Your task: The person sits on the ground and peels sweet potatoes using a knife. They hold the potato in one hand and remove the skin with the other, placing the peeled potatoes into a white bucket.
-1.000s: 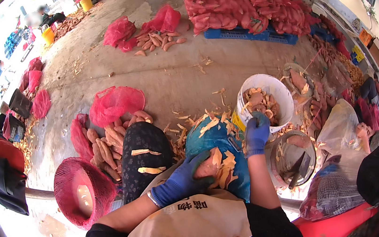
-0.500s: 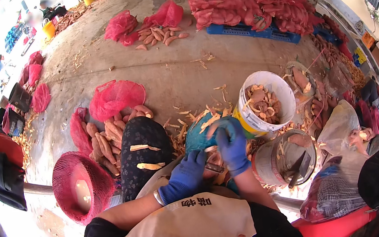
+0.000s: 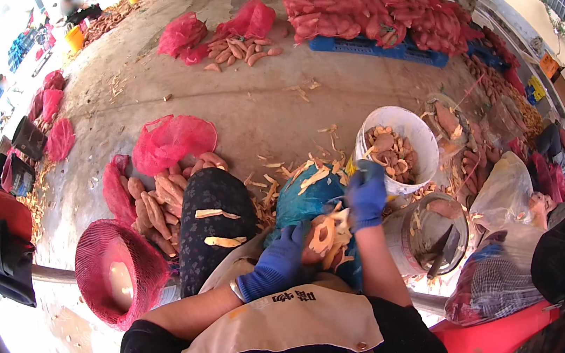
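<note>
My left hand (image 3: 276, 260), in a blue knitted glove, is closed around the near-left side of a sweet potato (image 3: 318, 238) low in front of the apron. The sweet potato is partly peeled, with pale orange flesh and loose peel strips beside it. My right hand (image 3: 367, 194), gloved the same, is raised just right of the sweet potato and smeared by motion; what its fingers hold, if anything, cannot be made out. Teal cloth or plastic (image 3: 297, 199) covers my right leg, with peel strips on it. Two more strips lie on my dark patterned left leg (image 3: 214, 220).
Beyond my right hand stands a white bucket (image 3: 427, 148) of cut sweet potato pieces. Nearer is a grey bucket (image 3: 403, 236) with a knife (image 3: 441, 252) on it. Unpeeled sweet potatoes (image 3: 155, 217) and a red mesh-covered basket (image 3: 114, 268) are left. Stacked red sacks (image 3: 353, 5) stand far off.
My right hand has moved right and slightly up, away from my left hand. More of the sweet potato's pale flesh and the loose peel now shows.
</note>
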Demonstrator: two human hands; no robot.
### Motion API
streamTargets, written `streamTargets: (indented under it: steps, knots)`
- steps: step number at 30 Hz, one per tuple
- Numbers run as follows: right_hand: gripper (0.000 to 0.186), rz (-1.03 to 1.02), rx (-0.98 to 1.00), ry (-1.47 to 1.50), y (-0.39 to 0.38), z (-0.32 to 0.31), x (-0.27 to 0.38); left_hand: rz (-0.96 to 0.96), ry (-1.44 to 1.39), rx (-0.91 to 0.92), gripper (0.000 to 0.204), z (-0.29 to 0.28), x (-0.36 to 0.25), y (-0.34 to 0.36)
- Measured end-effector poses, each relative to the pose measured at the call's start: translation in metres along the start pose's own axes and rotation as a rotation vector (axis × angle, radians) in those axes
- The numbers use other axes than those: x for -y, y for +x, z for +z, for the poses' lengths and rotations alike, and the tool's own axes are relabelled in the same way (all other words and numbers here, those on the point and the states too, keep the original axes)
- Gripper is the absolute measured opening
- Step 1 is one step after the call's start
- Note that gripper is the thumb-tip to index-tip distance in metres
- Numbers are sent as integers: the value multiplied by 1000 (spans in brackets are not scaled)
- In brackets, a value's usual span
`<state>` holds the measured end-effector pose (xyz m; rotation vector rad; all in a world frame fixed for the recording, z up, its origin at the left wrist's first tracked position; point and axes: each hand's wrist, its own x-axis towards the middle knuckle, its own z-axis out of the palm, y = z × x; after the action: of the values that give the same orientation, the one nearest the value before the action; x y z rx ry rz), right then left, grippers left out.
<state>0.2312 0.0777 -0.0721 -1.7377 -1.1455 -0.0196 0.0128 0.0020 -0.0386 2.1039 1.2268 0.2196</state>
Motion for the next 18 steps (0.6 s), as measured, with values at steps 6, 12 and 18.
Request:
streamTargets:
  steps: [6,12,18]
  knots:
    - [13,-11,193,309,-8,-26,37,-32,121,-24,97,-5,-5,0]
    - [16,-55,-61,-24,10,-15,-15,40,95,-10,99,-7,-7,0]
    - [18,-113,240,347,-16,-25,32,-51,-166,19,103,4,-3,7]
